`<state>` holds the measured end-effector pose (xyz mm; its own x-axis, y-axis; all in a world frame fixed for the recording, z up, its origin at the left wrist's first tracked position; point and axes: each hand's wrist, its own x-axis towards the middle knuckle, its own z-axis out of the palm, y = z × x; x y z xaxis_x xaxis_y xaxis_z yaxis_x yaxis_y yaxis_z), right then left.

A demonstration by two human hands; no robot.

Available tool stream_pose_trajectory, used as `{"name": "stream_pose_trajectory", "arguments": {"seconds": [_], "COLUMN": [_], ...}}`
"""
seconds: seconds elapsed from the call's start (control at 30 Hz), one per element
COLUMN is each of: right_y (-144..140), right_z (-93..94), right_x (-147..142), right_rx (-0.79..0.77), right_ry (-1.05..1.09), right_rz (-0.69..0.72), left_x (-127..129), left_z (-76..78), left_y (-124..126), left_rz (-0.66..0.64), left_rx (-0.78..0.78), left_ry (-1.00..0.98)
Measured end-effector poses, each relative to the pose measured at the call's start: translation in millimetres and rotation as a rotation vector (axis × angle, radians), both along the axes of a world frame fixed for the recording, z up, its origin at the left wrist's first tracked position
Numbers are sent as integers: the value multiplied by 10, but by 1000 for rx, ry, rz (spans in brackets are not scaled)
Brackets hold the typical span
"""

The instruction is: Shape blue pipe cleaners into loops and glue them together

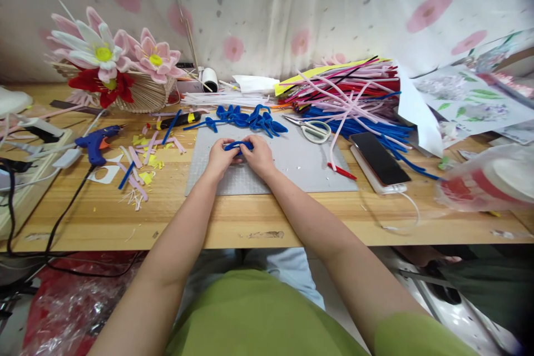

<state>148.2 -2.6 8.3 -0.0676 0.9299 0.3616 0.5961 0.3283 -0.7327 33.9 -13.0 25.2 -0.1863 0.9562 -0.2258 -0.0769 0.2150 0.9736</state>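
A: Hands now?
B: Left hand (220,157) & right hand (259,154) both pinched shut on a blue pipe cleaner (238,146), over the grey mat (292,169).
A: Nearby?
B: Bent blue pieces (250,118) just behind, scissors (311,129) to the right, glue gun (97,142) well left.

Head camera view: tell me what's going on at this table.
A person sits at a wooden table, both hands over a grey cutting mat. The left hand and right hand pinch a blue pipe cleaner between them. Finished blue loops, scissors and a phone lie nearby.
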Motion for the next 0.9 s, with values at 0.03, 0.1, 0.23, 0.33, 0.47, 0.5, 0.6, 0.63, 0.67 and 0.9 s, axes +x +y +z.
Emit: {"name": "stream_pose_trajectory", "arguments": {"seconds": [0.03,0.1,0.23,0.33,0.47,0.5,0.6,0.63,0.67,0.9], "right_y": [4,12,14,-5,-14,-12,-4,-3,-3,-26], "right_z": [-5,-18,-30,-19,-1,1,0,-1,0,42], "right_x": [1,3,0,-5,-1,2,9,11,11,4], "right_rx": [-13,-50,-46,21,21,2,-53,-53,-43,-3], "right_ry": [-8,-28,-47,-45,-37,-30,-12,-3,12,-13], "right_rz": [16,59,71,17,5,13,65,82,89,13], "left_x": [-9,-26,-28,-4,12,9,-11,-19,-27,-52], "left_z": [-5,-18,-19,2,-5,-13,-38,-45,-50,-77], "left_y": [1,-1,-19,-30,-20,-15,-1,3,6,12], "left_rz": [11,45,63,0,-30,-17,32,36,37,74], "left_rx": [5,48,97,38,43,74,182,194,193,186], "left_ry": [11,51,87,43,65,72,76,75,77,182]}}
